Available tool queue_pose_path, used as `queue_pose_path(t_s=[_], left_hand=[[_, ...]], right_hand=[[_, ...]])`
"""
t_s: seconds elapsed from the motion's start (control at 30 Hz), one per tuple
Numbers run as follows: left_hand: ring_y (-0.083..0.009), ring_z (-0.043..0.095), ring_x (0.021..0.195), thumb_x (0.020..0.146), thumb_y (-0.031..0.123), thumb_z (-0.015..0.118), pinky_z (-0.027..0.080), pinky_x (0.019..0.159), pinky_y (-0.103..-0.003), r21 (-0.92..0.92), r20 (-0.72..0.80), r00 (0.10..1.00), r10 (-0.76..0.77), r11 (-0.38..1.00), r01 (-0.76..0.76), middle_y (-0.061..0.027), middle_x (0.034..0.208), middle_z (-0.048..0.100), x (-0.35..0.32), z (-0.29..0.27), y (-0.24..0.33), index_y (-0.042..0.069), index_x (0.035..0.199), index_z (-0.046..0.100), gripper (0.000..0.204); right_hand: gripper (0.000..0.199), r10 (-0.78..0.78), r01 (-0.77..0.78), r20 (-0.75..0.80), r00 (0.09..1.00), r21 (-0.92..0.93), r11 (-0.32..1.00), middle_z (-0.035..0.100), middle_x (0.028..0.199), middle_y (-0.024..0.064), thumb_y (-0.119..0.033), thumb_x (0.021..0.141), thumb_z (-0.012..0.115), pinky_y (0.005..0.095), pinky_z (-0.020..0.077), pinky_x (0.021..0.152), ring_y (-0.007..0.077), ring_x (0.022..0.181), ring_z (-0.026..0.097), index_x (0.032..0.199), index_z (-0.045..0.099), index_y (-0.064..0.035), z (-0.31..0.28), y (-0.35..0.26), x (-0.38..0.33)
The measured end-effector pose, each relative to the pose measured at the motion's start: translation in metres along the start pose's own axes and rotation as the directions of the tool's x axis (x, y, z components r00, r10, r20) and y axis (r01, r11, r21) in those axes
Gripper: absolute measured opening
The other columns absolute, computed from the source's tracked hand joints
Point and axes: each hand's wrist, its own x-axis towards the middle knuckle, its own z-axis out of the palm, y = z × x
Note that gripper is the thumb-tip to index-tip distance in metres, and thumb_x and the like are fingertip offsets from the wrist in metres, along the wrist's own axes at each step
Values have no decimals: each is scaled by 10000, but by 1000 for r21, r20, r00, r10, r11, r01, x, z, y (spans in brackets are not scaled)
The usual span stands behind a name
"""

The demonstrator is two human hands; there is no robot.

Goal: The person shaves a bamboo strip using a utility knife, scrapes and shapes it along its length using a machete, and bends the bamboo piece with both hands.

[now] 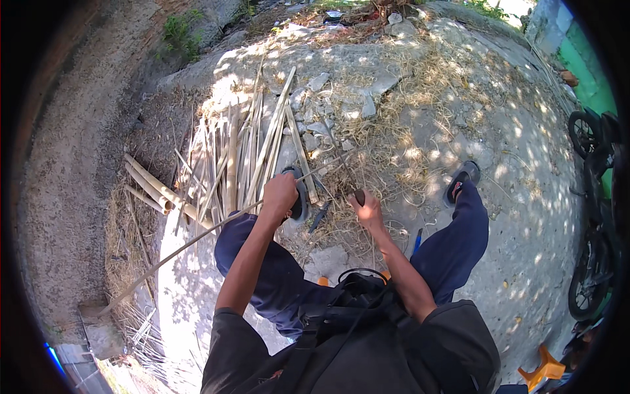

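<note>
A long, thin bamboo strip slants from the lower left up past the middle of the head view. My left hand is closed around it near its upper end. In my right hand is the dark handle of a knife, fingers wrapped round it. Its narrow blade points up and away, crossing the strip's far end or lying very close to it; I cannot tell whether they touch. Curly pale shavings cover the ground beyond and around both hands. A dark flat tool lies on the ground between them.
Split bamboo strips lie piled at the far left, beside thicker bamboo poles. Broken stone pieces are scattered past my hands. A blue-handled object lies near my right leg. A motorcycle stands at the right edge.
</note>
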Motion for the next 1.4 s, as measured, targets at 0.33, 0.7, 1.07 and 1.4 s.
queue_pose_path(t_s=[0.33,0.7,1.07,1.4], left_hand=[[-427,704,796,971,210,601,538,712,-543,-108,-180,980,83,989,-103,-233,841,709,-37,-74,26,35,896,693,211],[-390,704,815,979,214,626,534,687,-516,-46,-308,951,37,998,-53,-162,886,727,-44,-89,-10,64,900,697,183],[-372,689,814,981,178,645,530,715,-468,-190,-405,872,275,908,-374,-136,887,695,16,-85,37,58,977,736,151],[-383,676,825,959,139,687,515,734,-447,-379,-371,894,252,837,-394,-159,921,696,24,-74,73,16,988,724,132]], right_hand=[[324,-105,84,-46,993,-332,939,684,767,221,-322,937,736,541,518,642,465,738,675,997,576,-46,-39,-22,37],[442,287,-302,-331,899,6,953,664,791,238,-414,934,691,498,495,736,429,763,647,949,671,28,-82,28,36],[345,-67,23,-424,903,-109,994,695,823,114,-311,842,826,406,521,718,223,723,652,987,689,-31,-202,-104,95],[244,121,-137,69,990,311,940,781,1048,81,-56,871,769,252,452,448,54,508,546,1037,598,-4,-240,-90,102]])
